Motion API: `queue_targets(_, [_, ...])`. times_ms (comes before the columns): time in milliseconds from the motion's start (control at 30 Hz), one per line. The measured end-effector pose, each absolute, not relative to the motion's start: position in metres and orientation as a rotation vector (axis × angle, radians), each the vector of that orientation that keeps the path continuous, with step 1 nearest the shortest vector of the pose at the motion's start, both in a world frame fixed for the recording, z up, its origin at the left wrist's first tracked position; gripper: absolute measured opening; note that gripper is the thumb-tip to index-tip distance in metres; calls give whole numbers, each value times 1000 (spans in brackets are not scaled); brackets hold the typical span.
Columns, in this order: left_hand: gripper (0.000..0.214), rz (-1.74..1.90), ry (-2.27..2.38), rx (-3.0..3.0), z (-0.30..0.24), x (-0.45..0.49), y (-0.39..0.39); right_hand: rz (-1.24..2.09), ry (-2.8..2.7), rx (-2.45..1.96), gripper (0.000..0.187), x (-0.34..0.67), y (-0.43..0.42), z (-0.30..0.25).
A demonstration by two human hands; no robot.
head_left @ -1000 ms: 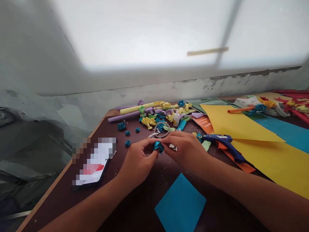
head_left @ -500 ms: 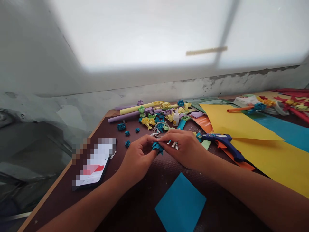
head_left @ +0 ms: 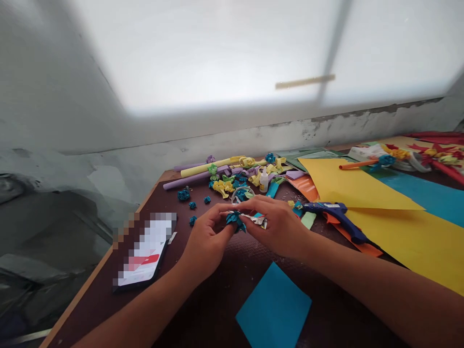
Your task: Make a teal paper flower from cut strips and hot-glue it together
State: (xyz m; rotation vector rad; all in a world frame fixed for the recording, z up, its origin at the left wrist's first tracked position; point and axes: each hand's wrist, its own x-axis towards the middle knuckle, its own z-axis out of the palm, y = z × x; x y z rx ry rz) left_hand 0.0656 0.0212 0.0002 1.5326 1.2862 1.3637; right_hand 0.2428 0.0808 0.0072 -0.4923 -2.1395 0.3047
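Note:
Between my two hands is a small blue paper flower (head_left: 235,221) with pointed petals, held above the table. My left hand (head_left: 206,237) pinches it from the left with thumb and fingers. From the other side my right hand (head_left: 277,224) has its fingertips on the petals; the fingers partly hide the flower. Just behind the hands lies a clear tape roll (head_left: 242,192), and crumpled silvery scraps (head_left: 258,221) show beside my right fingers. A blue paper square (head_left: 274,307) lies flat on the dark table nearer to me.
At left lies a phone (head_left: 147,256), near several small blue paper flowers (head_left: 183,194). Rolled paper tubes (head_left: 195,178), yellow paper pieces (head_left: 220,187) and a glue bottle (head_left: 264,180) are behind. A blue glue gun (head_left: 339,215) rests at right by yellow sheets (head_left: 362,188).
The view has shifted slightly. Fingers of both hands have moved a little on the blue flower, which is turned so more of its petals show. Both hands keep hold of it.

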Motion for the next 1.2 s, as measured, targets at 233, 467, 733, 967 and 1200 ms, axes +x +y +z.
queue_targets(233, [13,1326,1393,1617,-3,65,20,336,-2154,-542,11,245,83,7])
queue_targets(467, [9,1402,1436,1608,-6,68,16,257,-2102,-434,10,240,76,1])
queue_targets(733, [10,1591,1451,1627,-4,67,14,-163,-2143,-267,19,242,68,3])
queue_targets(967, [11,1682,1412,1624,-3,69,14,154,-2042,-319,36,240,68,-1])
queue_targets(1200, [19,1796,1194,1713,-12,67,13,430,-1959,-302,35,241,75,0])
